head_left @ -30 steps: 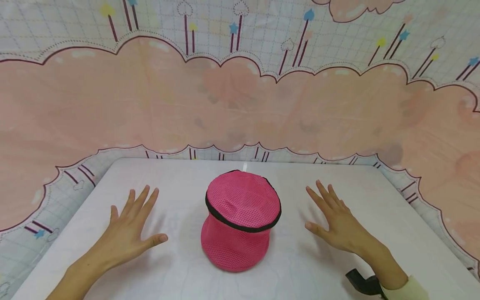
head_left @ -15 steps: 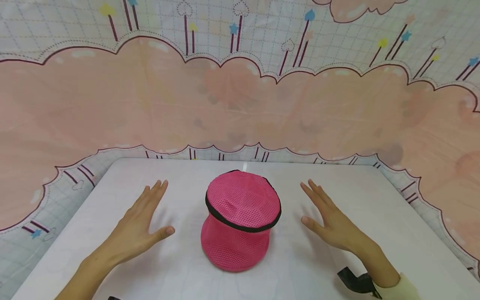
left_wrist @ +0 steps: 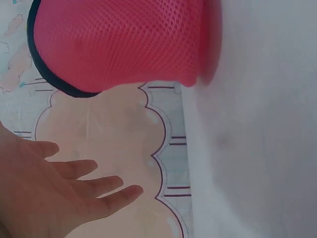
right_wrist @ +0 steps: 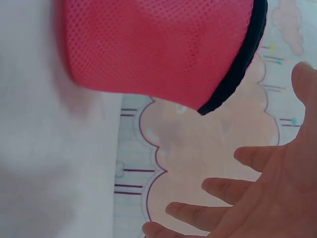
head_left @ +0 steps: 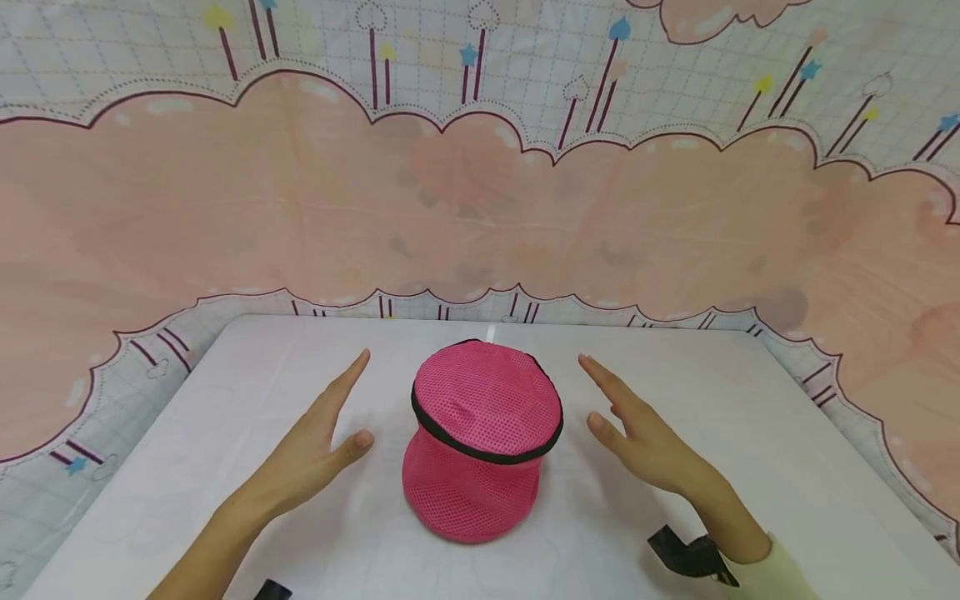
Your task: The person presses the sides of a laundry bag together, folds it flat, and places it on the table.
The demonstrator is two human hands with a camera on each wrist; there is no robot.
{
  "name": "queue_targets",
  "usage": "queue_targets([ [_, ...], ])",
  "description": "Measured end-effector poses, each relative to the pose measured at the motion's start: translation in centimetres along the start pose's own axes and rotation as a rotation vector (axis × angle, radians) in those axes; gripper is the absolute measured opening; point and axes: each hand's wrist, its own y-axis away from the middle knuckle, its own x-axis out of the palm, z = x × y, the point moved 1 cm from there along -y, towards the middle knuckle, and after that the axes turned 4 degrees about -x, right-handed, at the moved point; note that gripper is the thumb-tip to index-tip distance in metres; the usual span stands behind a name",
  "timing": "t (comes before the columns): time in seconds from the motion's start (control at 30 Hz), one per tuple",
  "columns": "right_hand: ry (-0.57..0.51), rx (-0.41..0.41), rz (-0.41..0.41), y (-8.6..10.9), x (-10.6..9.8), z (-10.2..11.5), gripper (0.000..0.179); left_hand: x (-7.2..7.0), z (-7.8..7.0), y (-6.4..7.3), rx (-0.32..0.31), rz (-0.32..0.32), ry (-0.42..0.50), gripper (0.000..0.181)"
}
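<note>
A pink mesh bag, round and soft-sided with black trim around its top, stands upright on the white table. My left hand is held in the air to its left, fingers straight and thumb apart, touching nothing. On the other side my right hand mirrors it, palm facing the bag, also with nothing in it. The left wrist view shows the mesh side of the bag above the spread fingers. In the right wrist view a gap separates the bag from the fingers.
The white table extends around the bag on all sides. Behind it hangs a peach and white patterned cloth. A black strap piece sticks out by the right wrist, and a small black piece shows beside the left forearm.
Both hands have moved inward towards the bag from either side, turning from spread fingers to palms facing each other. The bag has stayed in place.
</note>
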Motion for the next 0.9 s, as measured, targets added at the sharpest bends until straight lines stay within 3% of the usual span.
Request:
queue_targets([
  [0.17,-0.031,0.009,0.009,-0.5,0.1,0.2,0.068,0.6,-0.2,-0.4,0.024,0.004,0.049,0.083],
  [0.5,-0.112,0.040,0.034,-0.9,0.2,0.4,0.067,1.0,-0.6,-1.0,0.008,0.027,0.075,0.082],
  [0.8,-0.138,0.043,0.056,-1.3,0.4,0.6,0.068,1.6,-1.1,-1.5,-0.039,0.046,0.073,0.083],
  [0.9,-0.191,0.057,0.077,-1.5,0.7,0.9,0.069,1.9,-1.5,-1.7,-0.068,0.045,0.076,0.083],
])
